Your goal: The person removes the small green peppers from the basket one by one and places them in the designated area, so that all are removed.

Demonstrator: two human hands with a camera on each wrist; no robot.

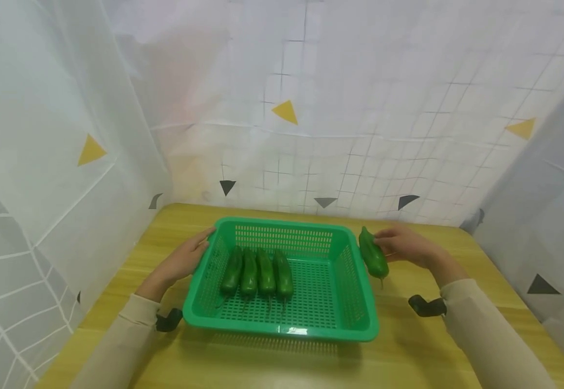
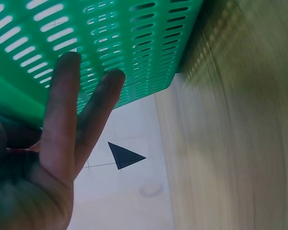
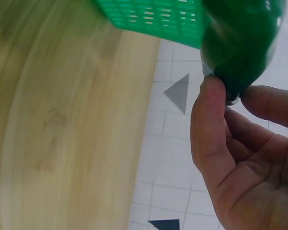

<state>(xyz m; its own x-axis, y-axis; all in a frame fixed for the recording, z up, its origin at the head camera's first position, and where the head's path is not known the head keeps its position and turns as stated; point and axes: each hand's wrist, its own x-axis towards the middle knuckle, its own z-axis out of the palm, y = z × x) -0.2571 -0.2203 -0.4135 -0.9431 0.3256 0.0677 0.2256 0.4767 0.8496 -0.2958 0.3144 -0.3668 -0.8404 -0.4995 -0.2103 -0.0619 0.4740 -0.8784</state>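
Note:
A green plastic basket (image 1: 282, 332) stands on the wooden table, with several long green peppers (image 1: 258, 273) side by side in its left half, stems toward me. My left hand (image 1: 184, 259) rests against the basket's left side; in the left wrist view two straight fingers (image 2: 62, 115) touch the slotted wall. At the basket's right rim, my right hand (image 1: 405, 246) pinches another green pepper (image 1: 373, 254) between thumb and fingers. That pepper is tilted, its stem hanging down toward me. The right wrist view shows the fingertips at its narrow end.
The wooden table (image 1: 418, 346) extends around the basket. White sheeting with grid lines (image 1: 359, 108) rises behind the table and at both sides. Dark wrist devices (image 1: 426, 306) sit by both sleeves.

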